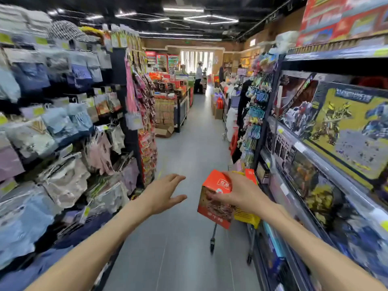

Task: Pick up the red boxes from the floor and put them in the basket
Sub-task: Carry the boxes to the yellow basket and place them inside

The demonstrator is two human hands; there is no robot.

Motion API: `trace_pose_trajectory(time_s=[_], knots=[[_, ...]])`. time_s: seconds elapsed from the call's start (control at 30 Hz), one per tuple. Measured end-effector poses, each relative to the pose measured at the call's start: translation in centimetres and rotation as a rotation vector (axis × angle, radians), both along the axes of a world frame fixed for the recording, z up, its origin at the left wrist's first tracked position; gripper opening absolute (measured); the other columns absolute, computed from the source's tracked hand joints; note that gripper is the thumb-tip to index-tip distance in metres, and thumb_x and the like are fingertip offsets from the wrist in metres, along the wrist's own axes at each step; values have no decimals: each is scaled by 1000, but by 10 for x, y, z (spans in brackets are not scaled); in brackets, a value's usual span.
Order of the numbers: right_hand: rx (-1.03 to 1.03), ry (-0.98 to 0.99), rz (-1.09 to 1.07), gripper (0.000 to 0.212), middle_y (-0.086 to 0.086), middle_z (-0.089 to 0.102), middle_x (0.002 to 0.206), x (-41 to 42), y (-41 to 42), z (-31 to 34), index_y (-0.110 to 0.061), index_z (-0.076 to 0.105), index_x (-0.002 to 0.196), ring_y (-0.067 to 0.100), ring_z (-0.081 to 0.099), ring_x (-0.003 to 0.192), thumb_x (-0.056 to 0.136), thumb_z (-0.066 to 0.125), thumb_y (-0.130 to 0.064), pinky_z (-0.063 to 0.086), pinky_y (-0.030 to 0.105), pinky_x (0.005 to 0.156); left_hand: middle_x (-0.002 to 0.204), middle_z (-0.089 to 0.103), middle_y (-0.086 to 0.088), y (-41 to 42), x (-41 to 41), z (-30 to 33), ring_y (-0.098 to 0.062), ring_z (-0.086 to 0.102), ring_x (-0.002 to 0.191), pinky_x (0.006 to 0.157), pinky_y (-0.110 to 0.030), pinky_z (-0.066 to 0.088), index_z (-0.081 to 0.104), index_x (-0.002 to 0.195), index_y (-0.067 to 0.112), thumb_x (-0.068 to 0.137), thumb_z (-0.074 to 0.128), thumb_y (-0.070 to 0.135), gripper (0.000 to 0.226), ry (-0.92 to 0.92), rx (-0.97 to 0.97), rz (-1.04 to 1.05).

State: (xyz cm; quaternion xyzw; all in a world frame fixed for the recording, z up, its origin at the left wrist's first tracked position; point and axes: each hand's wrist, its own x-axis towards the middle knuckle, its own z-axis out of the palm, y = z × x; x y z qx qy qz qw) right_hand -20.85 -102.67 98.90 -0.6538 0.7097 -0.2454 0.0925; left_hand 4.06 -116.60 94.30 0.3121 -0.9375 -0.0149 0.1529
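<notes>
My right hand [237, 193] grips a red box [216, 206] with a food picture on its side, holding it in the air over the aisle. Right behind the box is a yellow basket [248, 218] on a wheeled stand, mostly hidden by the box and my hand. Another red box [251, 175] sticks up from the basket. My left hand [165, 192] reaches forward over the floor with fingers spread, holding nothing.
A grey aisle floor [189, 156] runs ahead between a clothing rack [63, 133] on the left and toy shelves [336, 133] on the right. Cardboard boxes [164, 131] sit on the floor farther down. A person [198, 77] stands at the far end.
</notes>
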Motion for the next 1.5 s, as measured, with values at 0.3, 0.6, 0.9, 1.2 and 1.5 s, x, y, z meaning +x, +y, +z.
trace_pose_trajectory(time_s=[0.3,0.6,0.9,1.2,1.5], knots=[[15,39,-121,66,-15,59,101,-71,-227,22,-36,51,118,11,59,91,67,67,-75,52,41,82,146,45,-1,-253,-88,14,-22,47,128,104,-37,41,32,147,26,92,46,64,68,0,16,-60],[17,10,-225,55,-13,63,94,-178,-417,14,-36,55,108,9,62,82,67,72,-69,54,37,72,145,47,-3,-464,-222,2,-23,43,132,107,-41,39,36,145,23,88,41,68,73,-26,14,-188],[20,-2,-337,55,-17,56,91,-301,-583,8,-28,55,113,7,55,78,73,75,-61,48,26,68,145,46,-2,-659,-362,4,-23,44,132,106,-38,39,35,146,24,88,38,69,74,-56,2,-300],[44,-38,-590,72,-9,61,108,-396,-657,-11,-30,53,121,13,60,93,67,61,-77,53,41,80,147,44,-6,-772,-537,-19,-27,42,133,109,-34,32,36,147,19,85,39,68,80,-102,69,-650],[195,-36,-1118,85,-7,60,109,-430,-657,-60,-28,47,125,16,61,94,61,56,-83,54,41,77,137,50,-7,-815,-681,-65,-28,47,127,102,-44,42,38,143,19,81,31,75,84,-239,41,-1111]])
